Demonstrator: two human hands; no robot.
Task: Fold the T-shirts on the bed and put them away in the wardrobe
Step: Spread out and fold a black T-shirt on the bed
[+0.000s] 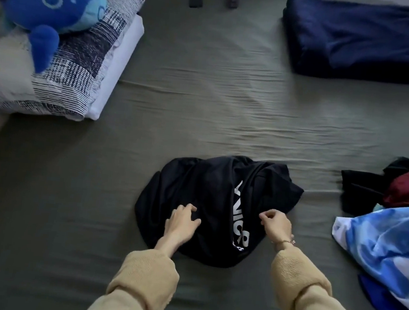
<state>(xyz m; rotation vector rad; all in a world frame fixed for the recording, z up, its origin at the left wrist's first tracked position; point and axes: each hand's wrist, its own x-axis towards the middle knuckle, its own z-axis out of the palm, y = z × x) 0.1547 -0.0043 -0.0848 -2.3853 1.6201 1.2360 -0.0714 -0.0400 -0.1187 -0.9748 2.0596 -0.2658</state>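
T-shirt [201, 204], black with white lettering, bunched mid-bed on the grey-green sheet [204, 92]. Left hand [181, 224] flat on the fabric, fingers loosely spread, gripping nothing. Right hand [275, 226] curled, pinching a fold near the lettering. More clothes [391, 223] heaped at right; pillow [82, 68] and blue plush toy [53, 2] far left.

I count one black T-shirt [208, 205] under my fingers, three more garments heaped to their right, two pillows and one blue plush toy [50, 7] far left, one navy blanket [359, 37] beyond.
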